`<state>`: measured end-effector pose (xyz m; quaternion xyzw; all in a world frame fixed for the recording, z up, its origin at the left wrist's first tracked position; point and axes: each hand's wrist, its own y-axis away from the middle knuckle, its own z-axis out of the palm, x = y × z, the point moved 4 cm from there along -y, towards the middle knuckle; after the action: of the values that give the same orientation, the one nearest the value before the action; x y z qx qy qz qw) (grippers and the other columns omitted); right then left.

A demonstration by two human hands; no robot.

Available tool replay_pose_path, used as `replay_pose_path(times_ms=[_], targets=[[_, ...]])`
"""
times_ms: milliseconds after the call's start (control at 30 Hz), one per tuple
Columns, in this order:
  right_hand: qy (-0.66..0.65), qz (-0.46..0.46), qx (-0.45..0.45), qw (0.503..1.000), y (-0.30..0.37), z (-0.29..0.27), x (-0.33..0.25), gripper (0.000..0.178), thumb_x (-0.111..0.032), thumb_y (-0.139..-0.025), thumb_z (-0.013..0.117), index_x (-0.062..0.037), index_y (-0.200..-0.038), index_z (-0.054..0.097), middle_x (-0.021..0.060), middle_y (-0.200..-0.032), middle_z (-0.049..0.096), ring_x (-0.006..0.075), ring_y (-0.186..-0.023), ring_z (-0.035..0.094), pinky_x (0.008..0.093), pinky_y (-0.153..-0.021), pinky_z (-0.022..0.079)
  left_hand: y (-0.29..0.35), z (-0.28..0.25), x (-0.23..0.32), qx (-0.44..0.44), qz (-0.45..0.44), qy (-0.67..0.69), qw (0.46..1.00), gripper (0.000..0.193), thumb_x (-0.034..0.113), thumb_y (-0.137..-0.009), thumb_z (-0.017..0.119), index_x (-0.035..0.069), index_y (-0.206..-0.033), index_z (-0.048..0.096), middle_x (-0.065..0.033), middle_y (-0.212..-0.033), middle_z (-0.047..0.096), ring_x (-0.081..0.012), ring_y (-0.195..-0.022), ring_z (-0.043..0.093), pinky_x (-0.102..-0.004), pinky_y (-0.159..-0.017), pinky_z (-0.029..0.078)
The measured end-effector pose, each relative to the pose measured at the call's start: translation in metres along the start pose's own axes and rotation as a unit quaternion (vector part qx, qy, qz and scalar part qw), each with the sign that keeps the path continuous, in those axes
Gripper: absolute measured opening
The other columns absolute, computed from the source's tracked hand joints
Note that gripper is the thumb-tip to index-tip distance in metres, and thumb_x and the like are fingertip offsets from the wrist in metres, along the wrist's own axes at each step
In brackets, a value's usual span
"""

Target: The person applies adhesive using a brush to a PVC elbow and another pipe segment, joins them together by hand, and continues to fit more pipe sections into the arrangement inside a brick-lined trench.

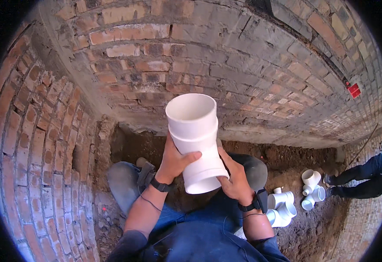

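Note:
In front of me, a wide white plastic pipe fitting (195, 144) is held up between both hands, tilted so that its round upper mouth and its lower mouth both show. My left hand (178, 159) grips its left side, the thumb lying across the front. My right hand (236, 179) is closed on the lower right, with the thumb at the rim of the lower mouth. Some right-hand fingers are hidden behind the fitting. Dark bands with thin cords circle both wrists.
More white pipe fittings (282, 207) lie on the dirt to my right, with another group (311, 190) beyond. Another person's legs (361, 177) are at the far right. Brick walls rise ahead (191, 48) and at left (34, 148). A red box (353, 91) is on the wall.

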<state>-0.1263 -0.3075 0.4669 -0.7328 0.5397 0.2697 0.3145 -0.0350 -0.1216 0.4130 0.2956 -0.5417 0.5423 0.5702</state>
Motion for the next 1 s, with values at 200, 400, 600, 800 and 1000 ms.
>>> replay_pose_path(times_ms=[200,400,600,800,1000], targets=[[-0.012,0.008,-0.007,1.0,-0.008,0.001,-0.009,0.068,-0.025,-0.09,0.066,0.0019,-0.145,0.039,0.0299,-0.129,0.057,0.0445,-0.118,0.057,0.0435,-0.101,0.045,-0.003,-0.001,0.0,0.009,-0.087,0.167,0.982,0.082,0.023,-0.077,0.082,0.001,-0.141,0.036,-0.0133,-0.128,0.056,-0.0219,-0.116,0.057,-0.0376,-0.099,0.047],[0.042,0.036,0.002,0.998,0.002,-0.017,0.001,0.072,-0.03,-0.088,0.069,0.0011,-0.146,0.039,0.0295,-0.132,0.055,0.043,-0.12,0.057,0.043,-0.102,0.046,-0.009,0.027,0.003,-0.021,-0.097,0.175,0.98,0.064,0.023,-0.085,0.072,0.0,-0.139,0.045,-0.0121,-0.128,0.06,-0.0236,-0.114,0.059,-0.0368,-0.097,0.048],[-0.018,0.066,-0.038,0.997,0.006,-0.009,-0.007,0.075,-0.034,-0.091,0.063,-0.0016,-0.15,0.032,0.026,-0.138,0.052,0.0415,-0.122,0.055,0.0422,-0.107,0.042,0.013,-0.001,-0.029,-0.001,-0.149,0.176,0.973,0.059,0.025,-0.09,0.064,-0.003,-0.139,0.044,-0.0192,-0.137,0.05,-0.0288,-0.12,0.055,-0.041,-0.101,0.044],[-0.035,0.061,-0.046,0.997,0.014,-0.003,-0.006,0.075,-0.033,-0.09,0.063,-0.0036,-0.151,0.031,0.0253,-0.139,0.052,0.0414,-0.123,0.054,0.042,-0.106,0.042,0.03,0.003,-0.028,0.011,-0.174,0.208,0.962,0.052,0.038,-0.095,0.06,0.001,-0.131,0.054,-0.0245,-0.125,0.057,-0.0319,-0.106,0.063,-0.0432,-0.089,0.056],[-0.001,0.08,0.001,0.997,0.025,-0.015,0.001,0.076,-0.033,-0.089,0.068,0.0034,-0.147,0.035,0.0299,-0.135,0.053,0.0412,-0.123,0.055,0.0423,-0.106,0.043,0.002,0.041,-0.001,-0.039,-0.175,0.196,0.964,0.056,0.017,-0.088,0.069,-0.001,-0.136,0.049,-0.0126,-0.124,0.061,-0.0222,-0.109,0.061,-0.0352,-0.094,0.049]])
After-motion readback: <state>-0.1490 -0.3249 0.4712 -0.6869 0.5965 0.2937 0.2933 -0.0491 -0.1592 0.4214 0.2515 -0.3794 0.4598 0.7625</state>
